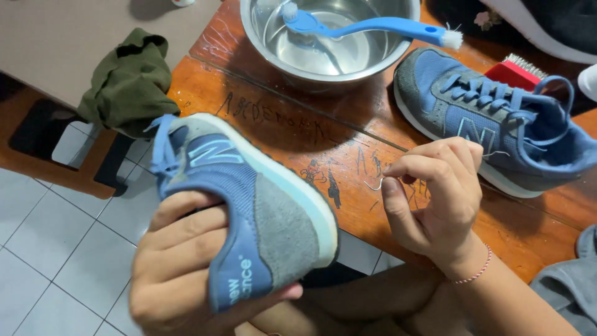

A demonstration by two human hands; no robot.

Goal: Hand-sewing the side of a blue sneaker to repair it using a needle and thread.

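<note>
Left hand (pixel 180 267) grips one blue sneaker (pixel 249 205); right hand (pixel 435 199) pinches what appears to be a thin thread (pixel 375 185). Second sneaker (pixel 491 118) rests on tabletop (pixel 348 155), brushing not evident.

The scene was evenly and fairly brightly lit, with soft indoor light that seemed to fall from above. The metal bowl (pixel 329 37) threw a broad soft shadow on the wooden table (pixel 348 134) and showed pale glare on its inner wall. The shoe (pixel 249 205) held close to the camera looked slightly soft, as did the left hand (pixel 180 267). Colours were clear; edges bent little.
</note>
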